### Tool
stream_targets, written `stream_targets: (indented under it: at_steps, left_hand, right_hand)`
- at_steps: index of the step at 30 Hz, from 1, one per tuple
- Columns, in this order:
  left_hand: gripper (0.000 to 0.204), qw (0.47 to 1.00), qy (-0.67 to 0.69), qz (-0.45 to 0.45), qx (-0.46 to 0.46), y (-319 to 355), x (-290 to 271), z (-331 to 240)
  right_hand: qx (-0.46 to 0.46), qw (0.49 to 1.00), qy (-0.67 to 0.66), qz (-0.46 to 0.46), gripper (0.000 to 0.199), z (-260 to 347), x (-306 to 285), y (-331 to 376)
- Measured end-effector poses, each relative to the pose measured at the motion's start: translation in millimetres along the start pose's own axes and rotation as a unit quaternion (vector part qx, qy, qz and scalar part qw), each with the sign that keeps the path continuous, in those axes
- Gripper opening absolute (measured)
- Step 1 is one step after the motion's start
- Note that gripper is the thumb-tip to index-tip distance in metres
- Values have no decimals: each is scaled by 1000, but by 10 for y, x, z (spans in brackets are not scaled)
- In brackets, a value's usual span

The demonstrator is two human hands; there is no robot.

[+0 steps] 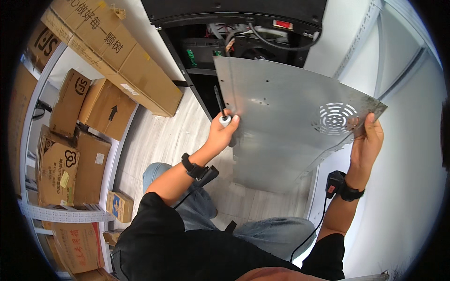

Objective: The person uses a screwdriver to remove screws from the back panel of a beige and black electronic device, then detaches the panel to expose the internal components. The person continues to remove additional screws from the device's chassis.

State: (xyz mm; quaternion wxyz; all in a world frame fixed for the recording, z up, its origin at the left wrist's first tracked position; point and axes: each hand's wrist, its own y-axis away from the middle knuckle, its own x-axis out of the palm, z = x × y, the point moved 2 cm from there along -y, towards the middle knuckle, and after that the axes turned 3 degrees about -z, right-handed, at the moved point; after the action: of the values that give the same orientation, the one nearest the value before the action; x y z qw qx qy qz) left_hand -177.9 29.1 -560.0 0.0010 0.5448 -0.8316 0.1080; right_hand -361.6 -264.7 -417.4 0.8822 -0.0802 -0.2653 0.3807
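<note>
A large grey sheet-metal panel (276, 107) is held tilted in front of me, with a round pattern of vent slots toward its right side. My left hand (219, 136) is closed at the panel's left edge. The same hand also holds a screwdriver (218, 99), its dark shaft pointing up and its white collar showing at the fingers. On the panel's right edge my right hand (368, 143) is closed, thumb on the near face and the other fingers mostly hidden. Behind the panel's top edge stands a black cabinet (234, 8) with its inside exposed.
Inside the cabinet are wires, a red switch (282, 24) and a green-lit part (190, 57); a thick black cable (281, 46) loops across the opening. A tall carton (140, 77) leans at the left. Shelves beside it hold several cardboard boxes (105, 110). A white wall (403, 187) bounds the right.
</note>
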Motion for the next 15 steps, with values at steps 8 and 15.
stream_targets:
  at_steps: [8,15]
  left_hand:
    - [23,993,30,-117,14,27,-524,-157]
    - [25,981,33,-186,49,-190,-860,-60]
  right_hand:
    - [30,999,35,0,27,-72,950,77]
    - [-6,997,56,-48,22,-305,1281,130]
